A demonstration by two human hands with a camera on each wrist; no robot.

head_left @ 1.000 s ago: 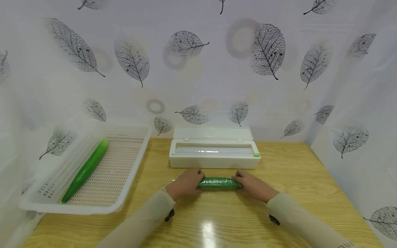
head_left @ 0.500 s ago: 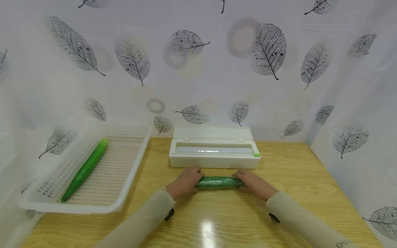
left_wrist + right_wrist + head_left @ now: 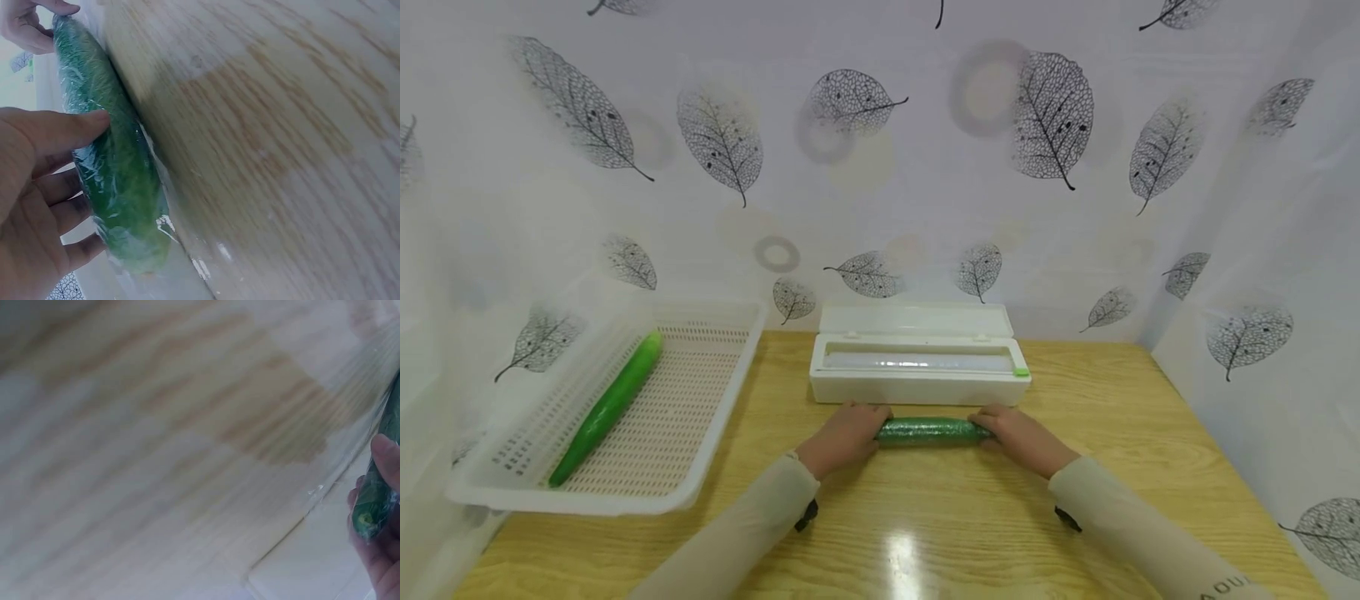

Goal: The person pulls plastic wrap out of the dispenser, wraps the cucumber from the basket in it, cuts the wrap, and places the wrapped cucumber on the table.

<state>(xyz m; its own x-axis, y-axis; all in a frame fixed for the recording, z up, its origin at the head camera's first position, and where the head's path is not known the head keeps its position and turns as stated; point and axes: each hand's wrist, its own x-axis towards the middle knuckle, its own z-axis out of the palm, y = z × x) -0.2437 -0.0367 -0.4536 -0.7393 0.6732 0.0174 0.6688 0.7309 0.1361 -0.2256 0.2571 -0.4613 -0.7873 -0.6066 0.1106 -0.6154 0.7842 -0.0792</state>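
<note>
A cucumber (image 3: 931,431) wrapped in clear cling film lies crosswise just in front of the white film box. My left hand (image 3: 842,437) grips its left end. In the left wrist view that hand's thumb (image 3: 94,124) presses on top, with the other fingers along the far side. Loose cling film (image 3: 181,275) trails past the cucumber's end there. My right hand (image 3: 1028,442) holds the right end. The right wrist view shows the cucumber's tip (image 3: 367,520) between thumb and fingers, and a creased sheet of film (image 3: 337,444) spreading from it over the tabletop.
The white cling film box (image 3: 917,389) stands behind the hands with its lid raised, a film roll (image 3: 917,361) inside and a green slider (image 3: 1021,372) at its right. A white basket (image 3: 722,408) on the left holds another cucumber (image 3: 606,408). Behind hangs a leaf-patterned curtain (image 3: 910,183).
Both hands have moved the wrapped cucumber slightly away from the body, closer to the film box. The basket and box stay where they were.
</note>
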